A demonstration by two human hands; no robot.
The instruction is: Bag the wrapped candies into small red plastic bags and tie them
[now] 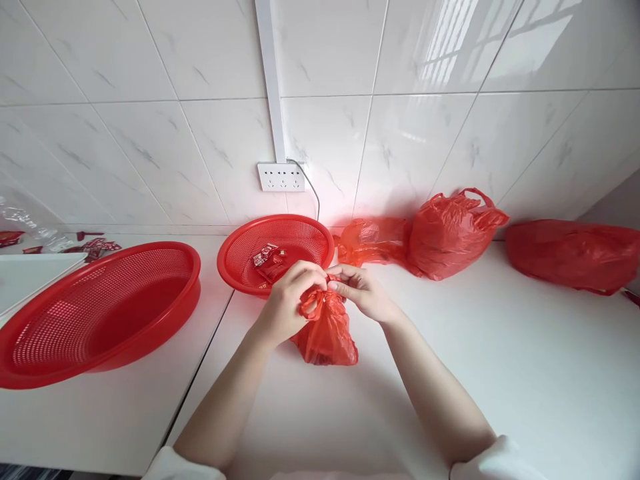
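With fingers closed, our left hand and right hand pinch the gathered top of a small red plastic bag. We have it over the white tabletop, just before a round red perforated basket.

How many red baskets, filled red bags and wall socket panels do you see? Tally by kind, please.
Red baskets: 2 (left basket, middle basket)
Filled red bags: 3 (held bag, bag with raised handles, rightmost bag)
Wall socket panels: 1 (socket panel)
Total: 6
Left out: loose red plastic; number of pieces unclear.
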